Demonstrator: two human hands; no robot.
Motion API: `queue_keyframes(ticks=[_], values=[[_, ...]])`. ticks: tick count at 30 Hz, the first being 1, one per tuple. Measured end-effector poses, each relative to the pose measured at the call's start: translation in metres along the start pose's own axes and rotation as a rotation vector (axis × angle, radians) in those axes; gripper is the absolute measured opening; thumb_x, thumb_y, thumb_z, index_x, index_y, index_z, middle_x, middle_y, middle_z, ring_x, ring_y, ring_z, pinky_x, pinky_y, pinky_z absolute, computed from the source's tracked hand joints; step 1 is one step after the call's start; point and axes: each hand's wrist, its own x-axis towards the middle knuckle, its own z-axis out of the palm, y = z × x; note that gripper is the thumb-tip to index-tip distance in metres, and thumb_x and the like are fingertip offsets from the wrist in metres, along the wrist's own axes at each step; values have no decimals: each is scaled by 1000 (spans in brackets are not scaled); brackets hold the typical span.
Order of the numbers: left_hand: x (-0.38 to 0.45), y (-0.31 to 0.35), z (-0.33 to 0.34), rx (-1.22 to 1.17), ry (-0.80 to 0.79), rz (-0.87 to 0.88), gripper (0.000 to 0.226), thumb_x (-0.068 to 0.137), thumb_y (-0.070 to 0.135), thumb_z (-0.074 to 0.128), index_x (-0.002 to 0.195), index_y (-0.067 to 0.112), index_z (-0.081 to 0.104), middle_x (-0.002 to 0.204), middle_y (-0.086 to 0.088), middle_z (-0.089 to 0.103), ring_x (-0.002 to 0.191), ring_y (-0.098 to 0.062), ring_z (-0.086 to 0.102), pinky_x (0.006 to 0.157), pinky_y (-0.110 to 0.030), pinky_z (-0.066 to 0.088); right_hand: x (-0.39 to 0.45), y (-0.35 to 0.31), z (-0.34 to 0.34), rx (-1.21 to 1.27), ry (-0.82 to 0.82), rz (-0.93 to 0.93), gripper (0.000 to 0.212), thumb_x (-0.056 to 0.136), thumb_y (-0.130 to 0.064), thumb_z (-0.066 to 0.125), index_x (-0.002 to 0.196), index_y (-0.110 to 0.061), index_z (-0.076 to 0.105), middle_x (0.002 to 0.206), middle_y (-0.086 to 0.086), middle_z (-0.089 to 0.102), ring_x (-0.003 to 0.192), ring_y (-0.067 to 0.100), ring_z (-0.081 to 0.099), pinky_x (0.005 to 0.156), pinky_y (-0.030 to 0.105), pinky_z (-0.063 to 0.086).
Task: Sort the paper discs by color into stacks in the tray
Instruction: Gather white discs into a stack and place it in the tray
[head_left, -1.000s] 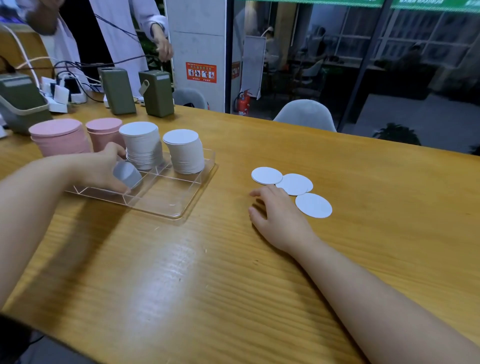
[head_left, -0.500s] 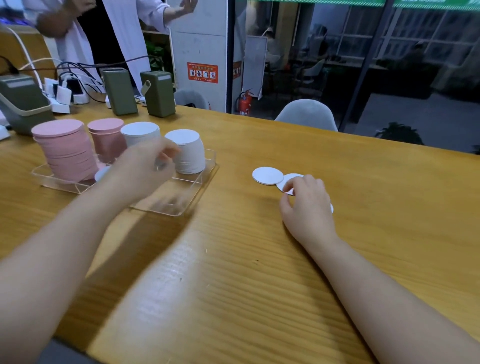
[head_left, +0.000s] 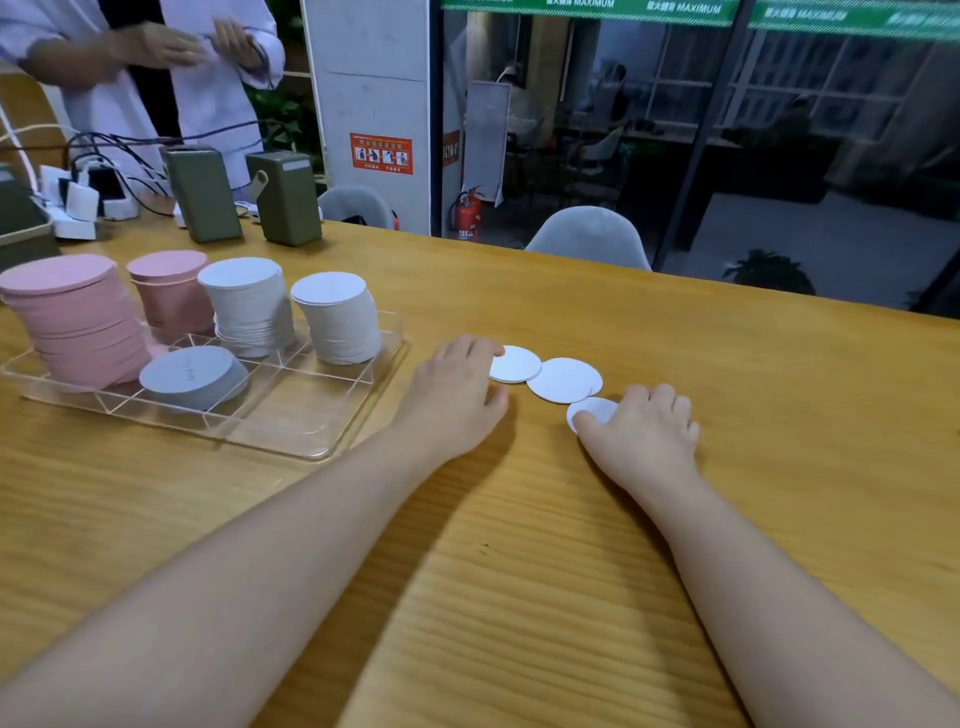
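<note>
Resting on the worktop, both hands sit at the loose white discs. Left hand: fingers loosely curled, a fingertip touching the rim of the left disc, nothing gripped. Right hand: fingers bent and lying over the near disc, thumb at its edge; cannot tell if it is pinched or only pressed. Middle disc lies flat between them, overlapping the left disc's edge, with another disc's edge peeking out under its right side.

Discs are thin, flat, round, matte paper. Worktop is smooth yellow wood with visible grain.

Tray is clear plastic, rectangular with rounded corners, split into compartments by thin dividers, left of the hands. In it: tall pink stack leaning at the left, second pink stack behind, grey-white stack slightly fanned, white stack leaning at back right, low grey stack in a front compartment. Front right compartments hold nothing.

Behind the tray: two olive boxy devices, white plugs and cables.
</note>
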Motion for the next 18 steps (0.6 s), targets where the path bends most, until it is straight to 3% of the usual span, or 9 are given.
queue_keyframes(ticks=[3, 6, 9, 13, 15, 18], values=[[14, 8, 20, 19, -167, -150, 77, 91, 56, 44, 149, 18, 12, 157, -13, 9, 145, -27, 6, 115, -46, 13, 3, 0, -4, 33, -55, -13, 55, 83, -49, 50, 121, -9, 49, 124, 9, 41, 120, 28, 34, 97, 39, 29], [28, 12, 27, -21, -230, -220, 77, 93, 59, 31, 151, 21, -4, 160, -10, -1, 147, -25, -7, 116, -50, -1, 7, 3, -11, 110, -169, -15, 56, 83, -47, 56, 125, -11, 45, 129, 7, 38, 124, 26, 32, 99, 37, 30], [38, 11, 28, -27, -239, -211, 69, 97, 50, 31, 151, 20, 0, 158, -8, 15, 147, -25, 1, 116, -52, 0, 12, 10, -19, 210, -264, -24, 59, 80, -46, 65, 122, -13, 40, 129, 5, 39, 124, 24, 32, 98, 36, 35], [39, 6, 29, -20, -139, -179, 65, 92, 48, 47, 145, 20, 22, 145, -7, 38, 137, -26, 28, 114, -47, 15, 13, 12, -18, 300, -266, -83, 50, 77, -40, 71, 104, -23, 32, 119, 0, 41, 116, 20, 33, 94, 34, 36], [38, 4, 27, -109, -80, -173, 68, 88, 45, 58, 142, 19, 27, 139, -8, 41, 131, -26, 35, 110, -40, 24, 13, 8, -12, 338, -219, -127, 50, 76, -39, 72, 102, -26, 31, 119, -1, 40, 115, 20, 32, 98, 37, 35], [34, 4, 24, -311, -45, -159, 73, 84, 30, 68, 142, 18, 26, 138, -8, 30, 125, -25, 39, 95, -26, 31, 17, -2, -5, 373, -164, -172, 51, 76, -38, 73, 108, -23, 36, 121, -1, 40, 114, 20, 32, 99, 35, 33]])
